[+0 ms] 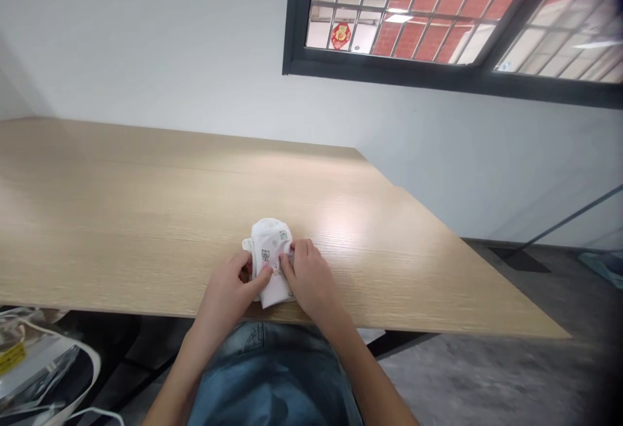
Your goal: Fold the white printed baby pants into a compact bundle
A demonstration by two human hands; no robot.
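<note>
Table (121, 218): one, pale wood grain, with its far edge against a white wall; every place below is given from it.
White cloth bundle (270, 238): one, small and folded into a roll, with at least two little printed figures showing. It lies on the table top at the near edge, right in front of the person.
Hands: two, both the person's own, both resting on the table at its near edge.
Left hand (228, 293): on the bundle's left side, thumb laid over the top and fingers curled in at the edge, gripping the cloth.
Right hand (311, 280): on the bundle's right side, fingers bent, tips pinching the fabric close to the left thumb.
Jeans (272, 374): one pair, blue, below the table's near edge.
Plastic bag (29, 361): one, clear, below the table's near left corner; contents unclear.
Window (438, 17): one, dark frame with bars, high above the table's far right.
Red ornament (341, 34): one, seen through the window.
</note>
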